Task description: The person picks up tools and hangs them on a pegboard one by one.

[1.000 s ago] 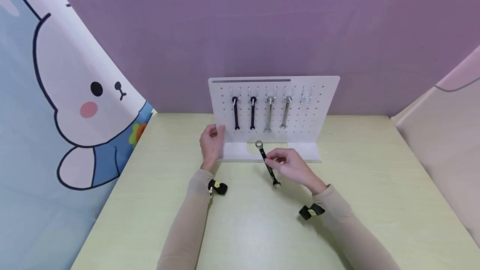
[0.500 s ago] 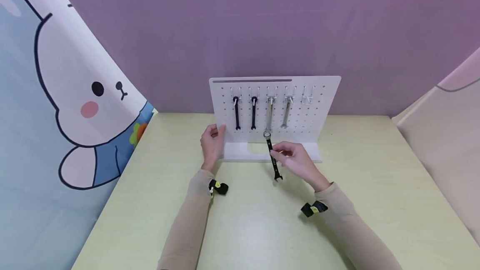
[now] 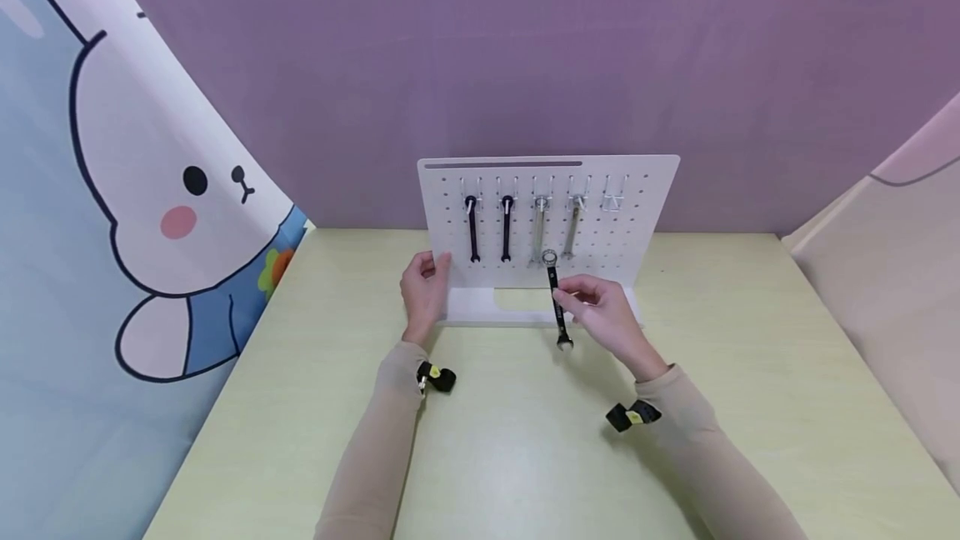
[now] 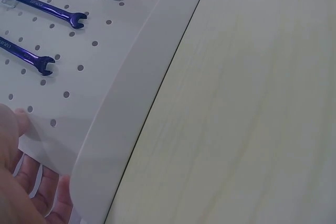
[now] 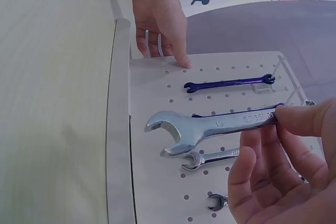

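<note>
A white pegboard stand stands upright on the table. My left hand grips its left side edge; the left wrist view has the thumb on the front face and the other fingers behind. In my right hand a shiny combination wrench is pinched between thumb and fingers, in front of the board. Its ring end points up toward the board, its open jaw down. Several wrenches hang on the board's hooks: a dark blue wrench, a second dark wrench, and two silver wrenches to their right.
Right of the hanging wrenches is another clear hook. The pale wooden table reaches back to a purple backdrop. A curtain with a cartoon rabbit hangs at left, a pale cloth at right.
My right hand has moved right and forward, carrying the wrench nearer the board; the wrench has turned more upright. My left hand stays on the board's edge.
</note>
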### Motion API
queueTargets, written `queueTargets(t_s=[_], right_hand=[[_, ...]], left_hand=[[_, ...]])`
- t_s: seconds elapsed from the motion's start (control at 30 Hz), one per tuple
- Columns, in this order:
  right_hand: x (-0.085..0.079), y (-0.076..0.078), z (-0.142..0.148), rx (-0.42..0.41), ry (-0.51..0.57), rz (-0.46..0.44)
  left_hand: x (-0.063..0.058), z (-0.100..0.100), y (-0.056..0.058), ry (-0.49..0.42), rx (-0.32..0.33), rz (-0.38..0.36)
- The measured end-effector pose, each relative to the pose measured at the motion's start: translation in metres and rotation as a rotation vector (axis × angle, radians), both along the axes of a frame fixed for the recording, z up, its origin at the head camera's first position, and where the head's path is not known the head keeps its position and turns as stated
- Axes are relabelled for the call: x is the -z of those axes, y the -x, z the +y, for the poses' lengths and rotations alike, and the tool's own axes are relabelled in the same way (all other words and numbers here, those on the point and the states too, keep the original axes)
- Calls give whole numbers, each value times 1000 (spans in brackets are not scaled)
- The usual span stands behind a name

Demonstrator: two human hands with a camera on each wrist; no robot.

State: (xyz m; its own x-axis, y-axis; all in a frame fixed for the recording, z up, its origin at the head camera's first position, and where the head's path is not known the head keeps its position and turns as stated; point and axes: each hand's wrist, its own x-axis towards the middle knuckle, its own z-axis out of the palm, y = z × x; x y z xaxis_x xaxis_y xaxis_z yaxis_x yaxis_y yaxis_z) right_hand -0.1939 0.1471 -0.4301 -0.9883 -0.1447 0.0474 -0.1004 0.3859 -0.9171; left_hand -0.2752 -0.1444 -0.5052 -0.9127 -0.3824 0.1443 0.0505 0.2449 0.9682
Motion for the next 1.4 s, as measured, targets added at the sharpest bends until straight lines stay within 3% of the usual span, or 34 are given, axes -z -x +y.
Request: queueTargets(t_s=[1.03,1.4], right_hand=[[-4,9,2,189,160,130],[-10,14,5,231,264,94]], left_hand=[[2,0,0,3,-4,-1],[2,-1,1,-2,3,8]])
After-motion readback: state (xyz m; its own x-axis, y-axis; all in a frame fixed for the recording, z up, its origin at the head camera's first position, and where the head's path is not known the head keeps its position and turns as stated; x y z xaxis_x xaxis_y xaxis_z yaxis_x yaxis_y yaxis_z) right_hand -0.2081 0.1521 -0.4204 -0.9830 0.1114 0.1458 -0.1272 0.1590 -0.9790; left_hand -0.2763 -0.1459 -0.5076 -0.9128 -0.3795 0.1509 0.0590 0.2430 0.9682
